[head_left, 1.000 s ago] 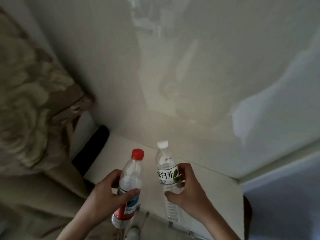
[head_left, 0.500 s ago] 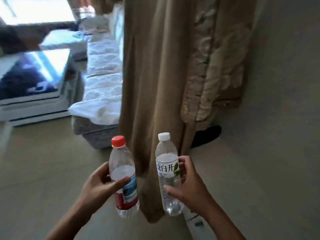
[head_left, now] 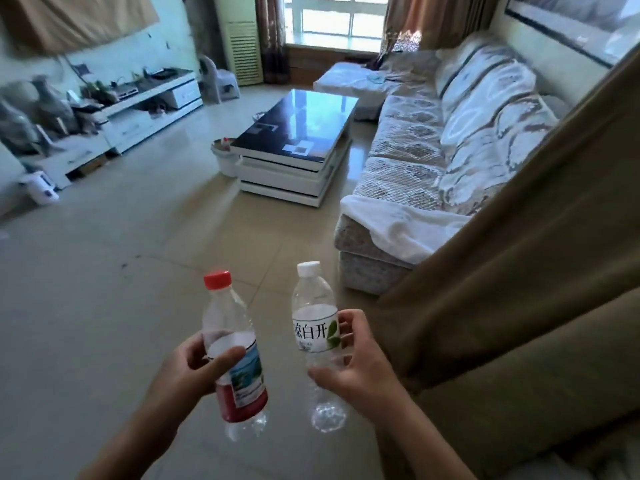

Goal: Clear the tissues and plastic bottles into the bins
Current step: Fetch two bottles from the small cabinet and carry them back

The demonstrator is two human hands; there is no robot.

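My left hand (head_left: 183, 375) grips a clear plastic bottle with a red cap and red label (head_left: 232, 355), held upright low in the middle of the view. Beside it, my right hand (head_left: 360, 372) holds a clear bottle with a white cap and white label (head_left: 317, 327), also upright. The two bottles are a short gap apart. A white bin (head_left: 224, 160) stands on the floor at the near left corner of the coffee table, with something small inside it.
A dark glass-topped coffee table (head_left: 298, 129) stands in mid-room. A covered sofa (head_left: 450, 140) runs along the right. A brown curtain (head_left: 519, 289) hangs close on my right. A white TV cabinet (head_left: 138, 109) lines the left wall. Tiled floor (head_left: 104, 289) lies ahead.
The view has swung left from a bare wall, past the curtain, to the whole living room. Both hands keep the same grip on their bottles.
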